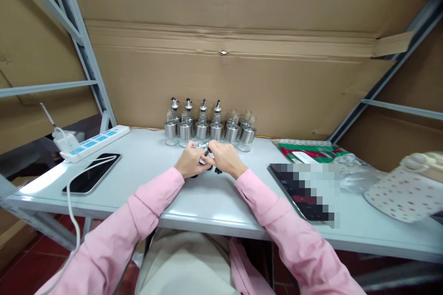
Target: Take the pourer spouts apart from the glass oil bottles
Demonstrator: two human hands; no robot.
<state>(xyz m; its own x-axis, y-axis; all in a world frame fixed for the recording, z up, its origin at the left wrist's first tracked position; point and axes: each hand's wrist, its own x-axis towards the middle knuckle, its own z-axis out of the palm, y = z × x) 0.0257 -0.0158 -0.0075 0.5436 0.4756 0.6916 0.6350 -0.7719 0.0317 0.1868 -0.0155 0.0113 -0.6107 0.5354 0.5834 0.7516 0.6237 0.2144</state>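
My left hand point(189, 160) and my right hand point(226, 156) meet over the middle of the table, fingers closed together. Between their fingertips is a small black and silver pour spout point(206, 152), partly hidden by the fingers. Small black pieces point(218, 171) lie on the table just below my hands; their exact kind is hard to make out. Behind my hands stand several glass bottles point(185, 132) with steel bands, in two rows. Some in the back row carry a silver and black pour spout point(218, 106); the front ones have bare glass necks.
On the left of the table point(138, 193) lie a phone point(92, 175) with a white cable and a power strip point(97, 143). At right are a dark tablet-like device point(294, 193), partly pixelated, a green and red packet point(308, 150), clear plastic and a dotted container point(408, 189). Cardboard closes the back.
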